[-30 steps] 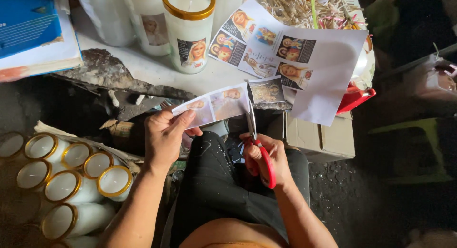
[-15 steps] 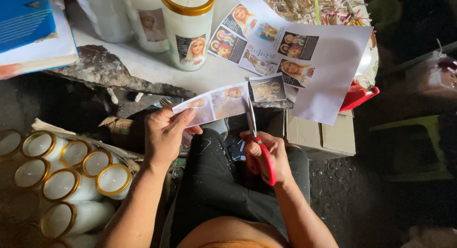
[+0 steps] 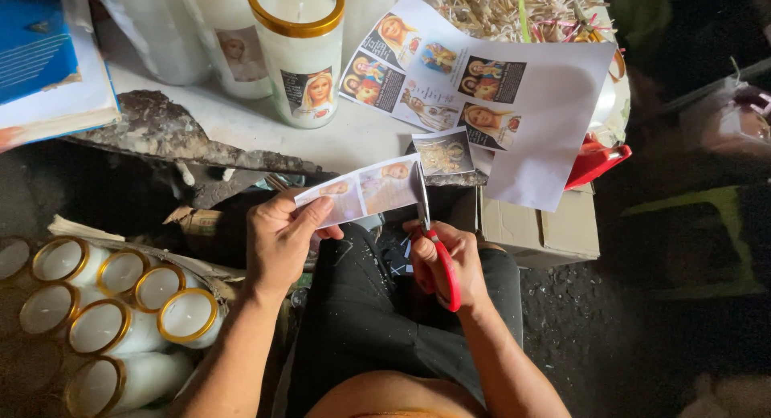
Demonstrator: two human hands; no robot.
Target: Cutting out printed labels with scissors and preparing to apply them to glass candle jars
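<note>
in the head view the left hand (image 3: 277, 237) pinches a strip of printed pictures (image 3: 363, 190) at its left end above the lap, while the right hand (image 3: 450, 261) is clenched through the red-handled scissors (image 3: 434, 241), blades set at the strip's right edge. since a second ago the strip has tilted and drawn nearer the blades, so the cut looks under way. on the counter (image 3: 241, 113) lie the printed sheet (image 3: 498, 97), one cut picture (image 3: 443, 151) and a gold-rimmed glass candle (image 3: 299, 53); more candles (image 3: 120, 305) lie at lower left.
</note>
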